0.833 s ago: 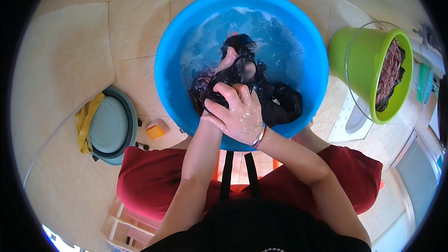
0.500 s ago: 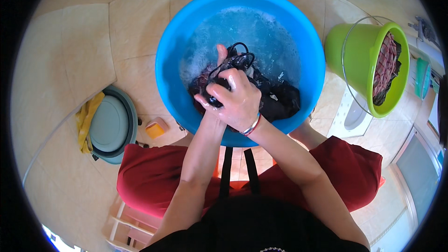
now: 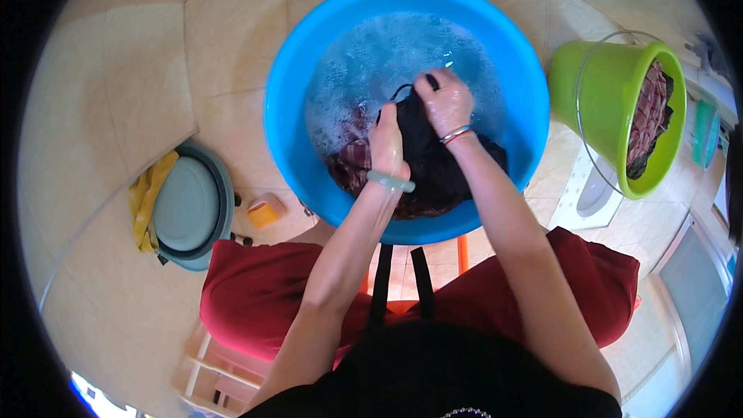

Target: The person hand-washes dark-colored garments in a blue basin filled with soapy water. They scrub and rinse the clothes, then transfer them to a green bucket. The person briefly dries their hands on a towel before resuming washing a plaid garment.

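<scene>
A large blue basin (image 3: 283,120) of soapy water stands in front of me. Bunched in its near half lies a wet black garment (image 3: 437,162) with a thin dark cord at its upper end. My left hand (image 3: 386,141), with a pale green bangle at the wrist, grips the garment's left side. To its right and slightly farther off, my right hand (image 3: 446,101) is closed on the upper part, a bit of black showing between the fingers. A dark red plaid cloth (image 3: 350,161) lies in the water left of the black garment.
A tilted lime-green bucket (image 3: 592,97) holding plaid cloth stands at the right. At the left are a grey-green collapsible tub (image 3: 186,205), a yellow cloth (image 3: 147,200) and an orange-and-clear container (image 3: 265,212). A squat toilet (image 3: 592,193) lies beyond the basin's right side.
My hands were pressed together over the bunched black cloth; now they are apart. The right hand has moved up and right, stretching the garment between them. More plaid cloth shows.
</scene>
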{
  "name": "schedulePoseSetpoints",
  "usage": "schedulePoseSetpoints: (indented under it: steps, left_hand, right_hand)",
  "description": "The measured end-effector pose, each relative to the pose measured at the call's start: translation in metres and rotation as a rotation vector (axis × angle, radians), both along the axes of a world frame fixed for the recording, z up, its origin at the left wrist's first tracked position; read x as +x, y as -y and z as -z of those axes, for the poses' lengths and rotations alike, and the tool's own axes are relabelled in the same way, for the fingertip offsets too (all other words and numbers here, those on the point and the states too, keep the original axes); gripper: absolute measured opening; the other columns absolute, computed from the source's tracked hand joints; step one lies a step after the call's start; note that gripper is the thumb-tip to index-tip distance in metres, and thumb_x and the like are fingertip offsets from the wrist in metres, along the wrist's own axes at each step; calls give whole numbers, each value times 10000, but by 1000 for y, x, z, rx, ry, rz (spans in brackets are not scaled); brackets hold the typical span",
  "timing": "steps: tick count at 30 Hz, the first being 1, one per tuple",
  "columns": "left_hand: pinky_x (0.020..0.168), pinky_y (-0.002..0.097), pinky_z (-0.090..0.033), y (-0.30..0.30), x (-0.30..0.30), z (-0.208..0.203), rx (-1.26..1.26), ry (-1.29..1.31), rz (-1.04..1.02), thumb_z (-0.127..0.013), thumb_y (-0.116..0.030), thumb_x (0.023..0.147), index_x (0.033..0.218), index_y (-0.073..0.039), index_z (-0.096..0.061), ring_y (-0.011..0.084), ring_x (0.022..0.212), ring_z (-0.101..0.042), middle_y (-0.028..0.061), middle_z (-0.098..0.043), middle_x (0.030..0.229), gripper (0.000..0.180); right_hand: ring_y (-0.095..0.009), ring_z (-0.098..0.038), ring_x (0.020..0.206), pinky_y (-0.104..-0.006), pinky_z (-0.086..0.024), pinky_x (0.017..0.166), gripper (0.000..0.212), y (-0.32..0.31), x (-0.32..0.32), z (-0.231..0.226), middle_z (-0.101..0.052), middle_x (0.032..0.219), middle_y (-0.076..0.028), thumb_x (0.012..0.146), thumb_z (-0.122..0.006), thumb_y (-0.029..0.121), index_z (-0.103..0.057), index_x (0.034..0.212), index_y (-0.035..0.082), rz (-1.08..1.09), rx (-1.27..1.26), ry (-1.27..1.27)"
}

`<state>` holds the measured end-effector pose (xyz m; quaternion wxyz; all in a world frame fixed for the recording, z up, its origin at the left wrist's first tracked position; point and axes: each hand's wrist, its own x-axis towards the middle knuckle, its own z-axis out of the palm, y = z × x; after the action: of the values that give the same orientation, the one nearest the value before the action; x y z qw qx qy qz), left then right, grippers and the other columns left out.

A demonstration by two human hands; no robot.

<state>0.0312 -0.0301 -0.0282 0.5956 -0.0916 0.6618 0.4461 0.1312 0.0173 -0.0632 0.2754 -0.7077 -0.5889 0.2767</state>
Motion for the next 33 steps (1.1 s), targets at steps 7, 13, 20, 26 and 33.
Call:
schedulePoseSetpoints:
  steps: [7, 13, 20, 26, 33]
  left_hand:
    - [1074, 384, -330, -28, -50, 36, 315, 31, 241, -729, -404, 816, 1447, -1, -267, 252, 1298, -392, 192, -380, 1410, 880]
    - [1101, 398, -285, -26, -44, 102, 289, -651, 818, -585, 61, 726, 1452, -147, -349, 325, 1390, -256, 234, -284, 1475, 790]
    - [1055, 378, -338, -46, -40, 84, 189, 93, 162, -585, -145, 861, 1434, -141, -400, 250, 1313, -368, 90, -413, 1426, 602]
    - [909, 399, -488, -50, -40, 56, 370, 601, 151, -582, -439, 912, 1280, -67, -504, 240, 1028, -602, 100, -618, 1151, 530]
    - [567, 314, -517, -27, -21, -10, 586, 742, 42, -562, -189, 948, 1411, -301, -358, 216, 833, -571, 131, -429, 1367, 519]
  right_hand:
    - [-372, -460, 1153, -494, -464, 877, 414, -7, 50, 30, -449, 1298, -109, 893, -566, 453, -589, 1180, 154, -102, -96, 250]
    - [-380, -470, 1152, -508, -512, 786, 497, 4, 38, 52, -435, 1295, -102, 832, -662, 351, -483, 1278, 226, -455, -159, 512]
    - [-397, -591, 1002, -388, -528, 770, 403, -22, 26, 95, -529, 1149, -182, 795, -706, 182, -586, 1172, 110, 50, -601, -14]
    - [-295, -551, 912, -372, -515, 728, 220, 19, -4, -52, -539, 1031, -78, 728, -721, 202, -651, 928, 145, -541, 166, -59]
    - [-255, -508, 907, -360, -482, 713, 272, 66, -18, -129, -512, 1139, -25, 683, -740, 283, -662, 911, 155, -698, 282, -41]
